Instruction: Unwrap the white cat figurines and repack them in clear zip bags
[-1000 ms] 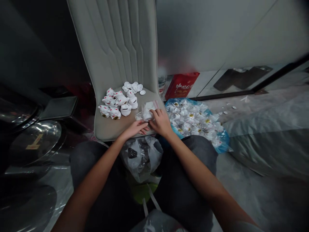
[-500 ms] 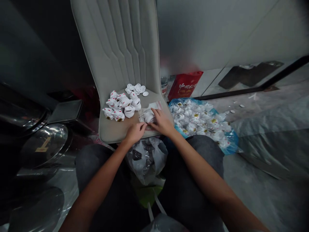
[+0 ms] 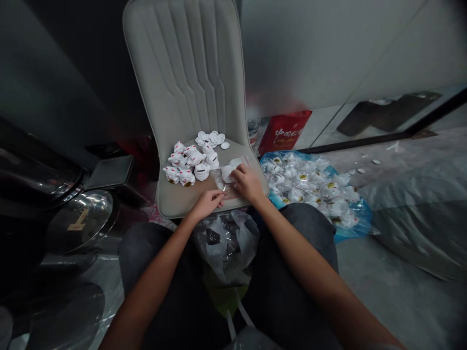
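On the seat of the grey chair, my left hand pinches the near edge of a clear plastic bag between thumb and fingers. My right hand has its bent fingers closed on a white cat figurine, which is at the bag; the fingers partly cover it, and whether it is fully inside I cannot tell. To the left sits a pile of white cat coin banks with red ears and dark slots. Several round white caps lie behind that pile.
Right of the chair, a blue plastic bag on the floor bears many wrapped cat figurines. A red bag stands behind it. Between my knees hangs a translucent bag with dark contents. A metal canister is at left.
The view has shifted slightly. My right fingers have lifted and curled over the figurine, which shows more plainly now. My left hand has stayed at the bag's near edge, slightly farther from my right.
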`<action>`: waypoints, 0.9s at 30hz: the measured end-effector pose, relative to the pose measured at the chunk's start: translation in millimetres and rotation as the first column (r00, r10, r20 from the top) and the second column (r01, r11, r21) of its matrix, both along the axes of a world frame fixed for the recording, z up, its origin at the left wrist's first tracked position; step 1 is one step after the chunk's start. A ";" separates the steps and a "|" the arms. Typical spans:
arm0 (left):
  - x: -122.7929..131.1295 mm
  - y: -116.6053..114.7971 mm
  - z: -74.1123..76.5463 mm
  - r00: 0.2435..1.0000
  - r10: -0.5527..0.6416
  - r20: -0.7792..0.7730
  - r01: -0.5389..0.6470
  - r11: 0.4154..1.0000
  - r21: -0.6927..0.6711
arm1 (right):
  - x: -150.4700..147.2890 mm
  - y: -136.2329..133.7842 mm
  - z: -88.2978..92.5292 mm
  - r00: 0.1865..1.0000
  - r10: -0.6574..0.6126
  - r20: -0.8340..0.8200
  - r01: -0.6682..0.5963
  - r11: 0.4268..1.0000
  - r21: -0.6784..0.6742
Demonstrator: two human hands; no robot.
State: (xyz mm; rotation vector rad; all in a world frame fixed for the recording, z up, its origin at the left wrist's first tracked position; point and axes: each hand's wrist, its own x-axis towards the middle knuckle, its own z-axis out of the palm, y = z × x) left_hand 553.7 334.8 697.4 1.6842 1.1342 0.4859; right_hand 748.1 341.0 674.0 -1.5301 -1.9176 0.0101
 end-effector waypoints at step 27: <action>0.2 9.8 -2.5 0.896 0.328 0.298 -0.240 0.924 -0.297 | -19.6 -38.2 10.7 0.926 0.375 -0.053 -0.378 0.923 -0.068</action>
